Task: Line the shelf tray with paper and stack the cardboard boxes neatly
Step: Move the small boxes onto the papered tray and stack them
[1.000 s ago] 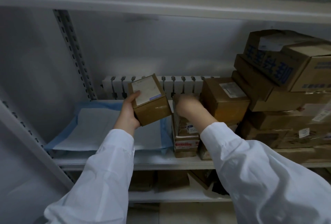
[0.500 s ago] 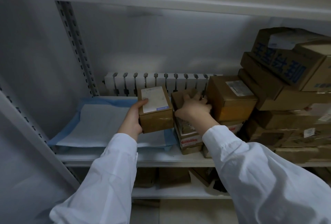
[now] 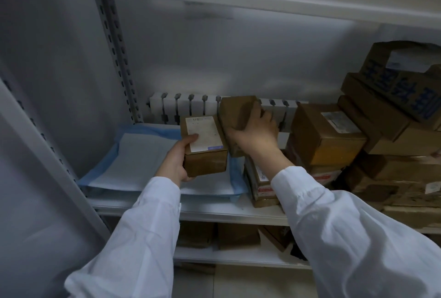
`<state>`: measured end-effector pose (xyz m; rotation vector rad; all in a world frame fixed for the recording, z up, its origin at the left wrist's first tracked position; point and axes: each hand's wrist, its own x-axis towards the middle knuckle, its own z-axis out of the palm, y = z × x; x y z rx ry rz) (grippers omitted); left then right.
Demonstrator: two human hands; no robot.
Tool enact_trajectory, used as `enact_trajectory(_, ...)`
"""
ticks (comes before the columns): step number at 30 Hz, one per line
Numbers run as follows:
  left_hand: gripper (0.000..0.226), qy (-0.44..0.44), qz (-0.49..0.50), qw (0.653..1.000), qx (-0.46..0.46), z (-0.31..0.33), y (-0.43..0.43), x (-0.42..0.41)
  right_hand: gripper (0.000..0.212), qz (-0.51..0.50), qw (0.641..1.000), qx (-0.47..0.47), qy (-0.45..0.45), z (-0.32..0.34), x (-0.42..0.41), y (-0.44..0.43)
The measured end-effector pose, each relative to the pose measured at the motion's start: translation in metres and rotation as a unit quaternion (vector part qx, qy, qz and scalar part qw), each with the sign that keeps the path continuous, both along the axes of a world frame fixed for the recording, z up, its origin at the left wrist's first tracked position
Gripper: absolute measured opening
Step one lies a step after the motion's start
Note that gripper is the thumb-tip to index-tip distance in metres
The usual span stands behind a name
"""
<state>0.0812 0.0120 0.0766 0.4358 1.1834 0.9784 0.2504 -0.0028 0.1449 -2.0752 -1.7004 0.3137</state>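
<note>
Where the two white sleeves enter from below, the front edge of the shelf lies just beyond them. A blue-bordered paper liner covers the left half of the shelf, from the left rear corner toward the centre.

The left hand grips a labelled box over the right end of the liner, thumb on the white label, fingers wrapped round the left side. Whether the base touches the paper cannot be told.

Just beside it, toward the centre of the shelf, the right hand grips a plain box, fingers curled over its right face. This box is tilted and held above a short stack of small boxes near the front edge.

Handling: each box is carried in one hand, so both are judged light. The cardboard is stiff and should hold its shape; the label face is likely slicker than the bare board. Take hold across opposite side faces, low down, and set each box flat so the liner does not ruck.

Toward the right end, a leaning pile of cartons fills the shelf. A white ribbed unit stands along the rear edge.
</note>
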Motion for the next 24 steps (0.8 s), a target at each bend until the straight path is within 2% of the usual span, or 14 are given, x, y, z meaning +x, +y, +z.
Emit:
enact_trajectory(6,0.020,0.000,0.020,1.000,0.024,-0.001,0.005,-0.039,0.091,-0.019,0.996,-0.007,0.088,0.001,-0.030,0.018)
enact_trajectory(10,0.024,-0.003,0.053,0.998,0.038,-0.008,0.016,-0.072,0.087,-0.026,0.983,-0.013,0.180,0.001,-0.063,0.034)
enact_trajectory(13,0.022,-0.004,0.060,0.998,0.021,-0.016,0.026,-0.095,0.061,-0.010,0.957,-0.015,0.290,-0.006,-0.083,0.044)
enact_trajectory(15,0.034,0.008,0.065,0.998,0.010,-0.023,0.035,-0.112,0.047,0.012,0.941,-0.028,0.338,-0.013,-0.095,0.054)
enact_trajectory(19,0.045,0.052,0.061,0.997,-0.007,-0.031,0.050,-0.140,0.049,0.035,0.940,-0.043,0.337,-0.020,-0.121,0.068)
enact_trajectory(24,0.033,0.066,0.065,0.996,0.001,-0.034,0.070,-0.170,0.050,0.039,0.940,-0.030,0.337,-0.023,-0.160,0.087)
